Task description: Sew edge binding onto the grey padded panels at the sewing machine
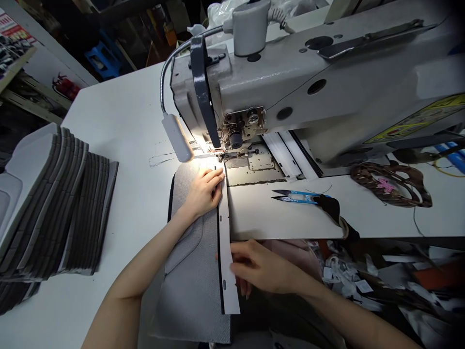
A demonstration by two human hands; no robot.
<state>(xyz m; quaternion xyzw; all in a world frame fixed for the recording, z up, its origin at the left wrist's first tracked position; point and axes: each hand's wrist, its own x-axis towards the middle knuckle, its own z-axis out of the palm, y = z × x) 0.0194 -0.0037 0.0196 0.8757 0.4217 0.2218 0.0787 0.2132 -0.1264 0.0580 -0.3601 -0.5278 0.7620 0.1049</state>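
Grey cloth (192, 300) at lower centre looks matt and woven; the white strip (225, 242) along it, smooth. Upper right, the sewing machine (276, 80) shows glossy painted metal. At upper centre, the lamp neck (162, 87) is ribbed, shiny metal.
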